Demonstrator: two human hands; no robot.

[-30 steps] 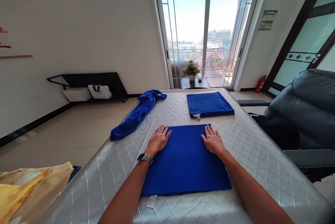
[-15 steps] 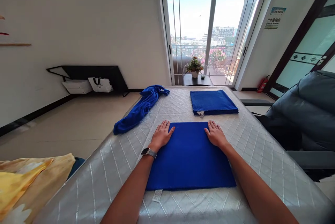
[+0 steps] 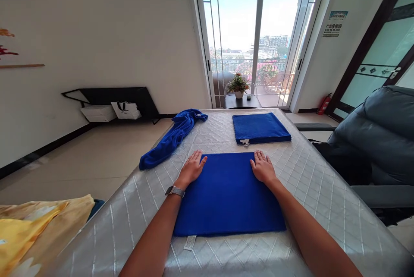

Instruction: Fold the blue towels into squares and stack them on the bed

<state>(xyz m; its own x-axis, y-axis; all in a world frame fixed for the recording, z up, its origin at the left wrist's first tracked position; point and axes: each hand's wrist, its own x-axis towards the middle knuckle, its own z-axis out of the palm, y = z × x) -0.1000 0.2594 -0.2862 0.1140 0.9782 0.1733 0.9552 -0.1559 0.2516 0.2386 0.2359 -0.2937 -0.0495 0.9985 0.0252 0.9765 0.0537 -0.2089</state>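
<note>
A blue towel (image 3: 229, 199) lies folded into a flat rectangle on the quilted silver mattress (image 3: 318, 173). A white tag (image 3: 189, 242) sticks out from its near edge. My left hand (image 3: 193, 169) rests flat at the towel's far left corner, fingers stretched forward and thumb apart. At the far right corner lies my right hand (image 3: 263, 169), also flat with its fingers extended. Beyond them is a neat stack of folded blue towels (image 3: 261, 127), tags showing at its near left corner. A crumpled blue towel (image 3: 176, 136) lies along the mattress's left edge.
Patterned yellow bedding (image 3: 42, 234) sits at the lower left. A dark leather armchair (image 3: 381, 134) stands to the right. Past the mattress's far edge, a small table (image 3: 242, 102) holds a potted plant (image 3: 238, 85) before a sliding glass door (image 3: 239, 22).
The view has shifted slightly. My left hand has moved a little left at the towel's far corner, while my right hand stays almost in place. Both remain flat.
</note>
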